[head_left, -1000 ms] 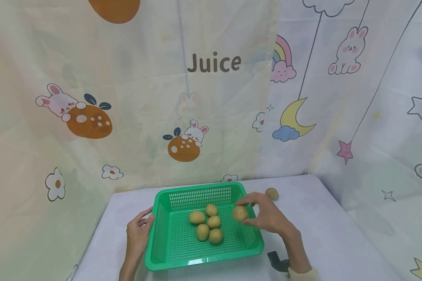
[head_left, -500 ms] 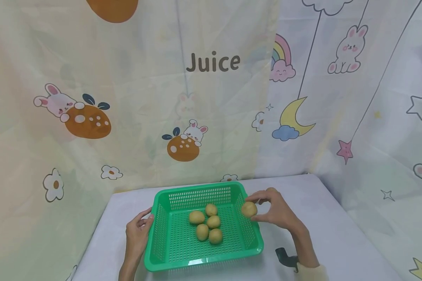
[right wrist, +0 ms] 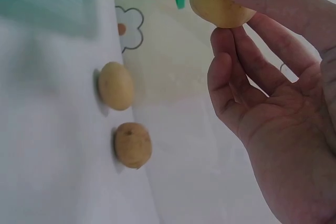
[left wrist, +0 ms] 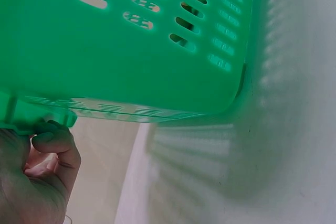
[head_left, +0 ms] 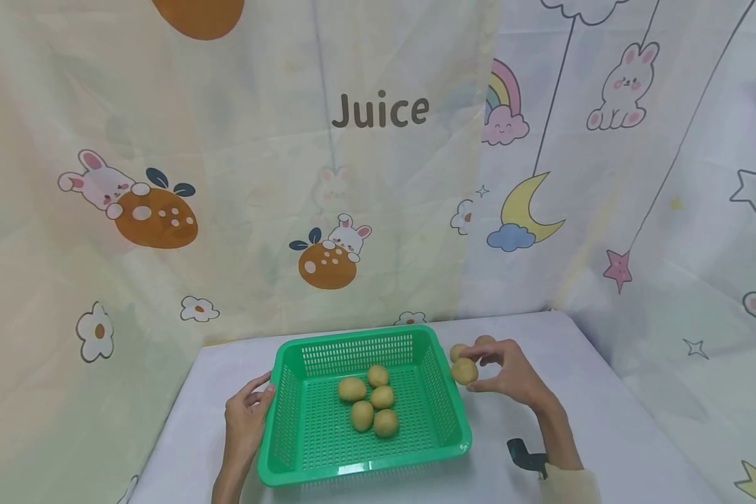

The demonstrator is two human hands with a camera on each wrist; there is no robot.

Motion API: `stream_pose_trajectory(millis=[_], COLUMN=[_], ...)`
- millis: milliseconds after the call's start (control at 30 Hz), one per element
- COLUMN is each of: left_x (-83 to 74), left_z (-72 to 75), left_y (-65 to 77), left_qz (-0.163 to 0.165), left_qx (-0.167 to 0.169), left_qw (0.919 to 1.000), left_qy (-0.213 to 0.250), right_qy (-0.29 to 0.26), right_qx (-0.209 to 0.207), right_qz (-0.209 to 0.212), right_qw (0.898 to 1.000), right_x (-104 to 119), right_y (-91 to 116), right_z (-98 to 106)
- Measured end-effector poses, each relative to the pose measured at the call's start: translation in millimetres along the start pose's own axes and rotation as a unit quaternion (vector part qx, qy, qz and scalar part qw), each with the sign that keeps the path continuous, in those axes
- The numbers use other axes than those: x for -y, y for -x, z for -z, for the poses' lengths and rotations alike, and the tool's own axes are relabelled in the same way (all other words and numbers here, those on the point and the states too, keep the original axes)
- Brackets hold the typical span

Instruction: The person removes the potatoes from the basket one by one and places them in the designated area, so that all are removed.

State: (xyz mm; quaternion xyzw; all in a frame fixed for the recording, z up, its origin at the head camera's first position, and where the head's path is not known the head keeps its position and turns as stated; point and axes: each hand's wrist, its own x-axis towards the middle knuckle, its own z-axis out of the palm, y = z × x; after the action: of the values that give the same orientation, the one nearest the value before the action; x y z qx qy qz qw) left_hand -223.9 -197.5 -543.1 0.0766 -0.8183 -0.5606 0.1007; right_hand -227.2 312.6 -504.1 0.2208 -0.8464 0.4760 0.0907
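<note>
The right hand (head_left: pixel 515 372) is up over the table (head_left: pixel 592 399), fingers pointing left. It pinches a potato (head_left: pixel 464 372) at its fingertips, just right of the basket (head_left: pixel 365 467). The left hand (head_left: pixel 244 420) grips the basket's left edge.

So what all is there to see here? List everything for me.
Basket: one, green, on the table
Potatoes in the basket: five, yellowish-brown, on its floor
Potatoes on the table: two, yellowish-brown, right of the basket
Held potato: one, yellowish-brown, in the right hand
Table: one, whitish, under the basket
Printed backdrop: count unclear, pale, behind the table
Dark fitting: one, blackish, by the right wrist
Sleeve: one, cream, right arm
Hands: two; left on the basket's rim, right pinching the held potato
</note>
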Motion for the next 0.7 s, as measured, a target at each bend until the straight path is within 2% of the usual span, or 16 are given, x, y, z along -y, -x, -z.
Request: stream_pose_trajectory(millis=[200,467,700], left_x=[-0.6,-1.9,-1.0], left_z=[0.1,-0.1,0.9], left_y=[0.2,1.7,1.8], left_qz=[-0.004,-0.011,-0.017], left_qx=[-0.001,0.001,0.002], left_qw=[1.0,0.9999,0.9998], left_qy=[0.001,0.004,0.005], right_qy=[-0.01,-0.025,-0.034], right_qx=[-0.008,0.007,0.018], right_qz=[-0.02,-0.026,-0.05], right_qw=[1.0,0.999,0.998], right_x=[-16,-27,-41], right_y=[5,7,8], right_z=[1,0,1])
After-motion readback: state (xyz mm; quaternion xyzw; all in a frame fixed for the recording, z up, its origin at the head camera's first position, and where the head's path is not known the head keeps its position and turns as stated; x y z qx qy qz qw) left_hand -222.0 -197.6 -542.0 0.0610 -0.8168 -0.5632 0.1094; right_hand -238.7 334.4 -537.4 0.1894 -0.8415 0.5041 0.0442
